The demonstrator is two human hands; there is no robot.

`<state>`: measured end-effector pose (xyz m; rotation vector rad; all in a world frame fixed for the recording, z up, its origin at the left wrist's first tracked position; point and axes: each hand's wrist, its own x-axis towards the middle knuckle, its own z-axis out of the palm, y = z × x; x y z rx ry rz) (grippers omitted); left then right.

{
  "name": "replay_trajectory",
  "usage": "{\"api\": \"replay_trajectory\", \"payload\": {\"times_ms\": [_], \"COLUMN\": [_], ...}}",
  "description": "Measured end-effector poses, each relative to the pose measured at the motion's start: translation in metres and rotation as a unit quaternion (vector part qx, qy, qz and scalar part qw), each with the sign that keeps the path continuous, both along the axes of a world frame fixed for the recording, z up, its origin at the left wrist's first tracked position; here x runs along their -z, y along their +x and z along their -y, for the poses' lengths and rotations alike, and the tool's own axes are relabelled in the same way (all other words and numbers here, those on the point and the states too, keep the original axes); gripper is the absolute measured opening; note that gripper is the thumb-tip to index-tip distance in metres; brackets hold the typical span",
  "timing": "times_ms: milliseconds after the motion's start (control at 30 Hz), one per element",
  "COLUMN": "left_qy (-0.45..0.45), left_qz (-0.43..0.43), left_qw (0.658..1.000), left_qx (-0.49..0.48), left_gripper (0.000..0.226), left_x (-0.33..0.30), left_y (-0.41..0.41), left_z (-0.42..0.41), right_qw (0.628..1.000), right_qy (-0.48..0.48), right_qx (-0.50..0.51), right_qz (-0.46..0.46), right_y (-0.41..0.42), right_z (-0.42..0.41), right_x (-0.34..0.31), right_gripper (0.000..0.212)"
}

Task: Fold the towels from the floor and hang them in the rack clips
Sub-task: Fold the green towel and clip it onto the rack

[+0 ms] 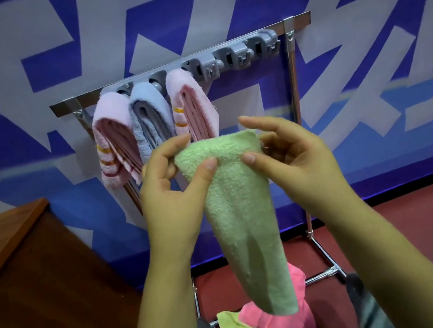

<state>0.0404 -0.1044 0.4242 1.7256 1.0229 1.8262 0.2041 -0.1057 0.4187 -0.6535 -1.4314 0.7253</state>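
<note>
A folded green towel (pixel 241 209) hangs down between my hands in front of the rack. My left hand (pixel 169 184) pinches its top left corner between thumb and fingers. My right hand (pixel 289 156) pinches the top right edge, the index finger held straight above it. The grey clip bar (pixel 241 57) on the metal rack carries three folded towels at its left end: a pink striped towel (pixel 113 142), a blue towel (pixel 150 117) and another pink towel (pixel 193 107). The three clips to the right hold nothing. A pink towel (pixel 279 314) and a yellow-green towel (pixel 235 327) lie on the floor below.
A brown wooden cabinet (pixel 35 276) stands at the left. The rack's metal legs (pixel 325 272) rest on the red floor (pixel 402 213). A blue and white patterned wall (pixel 361 81) is right behind the rack.
</note>
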Motion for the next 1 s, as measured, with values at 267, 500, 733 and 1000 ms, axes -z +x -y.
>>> {"api": "replay_trajectory", "payload": {"times_ms": [267,500,733,1000], "left_qy": [0.003,-0.004,-0.041,-0.140], "left_qz": [0.046,0.074,0.064,0.088], "left_qw": [0.993,0.977,0.971,0.967], "left_qx": [0.110,0.201,0.226,0.192], "left_gripper": [0.033,0.030,0.028,0.022], "left_x": [-0.009,-0.024,-0.029,-0.025], "left_y": [0.009,0.023,0.029,0.029], "left_z": [-0.015,-0.017,-0.028,-0.048], "right_qw": [0.996,0.991,0.994,0.989], "right_qy": [0.032,-0.028,-0.057,-0.101], "right_qx": [0.058,-0.103,-0.078,0.041], "right_qz": [0.061,0.076,0.043,0.103], "right_y": [0.013,0.035,0.036,0.034], "right_z": [-0.001,-0.001,0.000,-0.008], "right_x": [0.002,0.002,-0.013,-0.035], "right_gripper": [0.023,0.036,0.024,0.021]}}
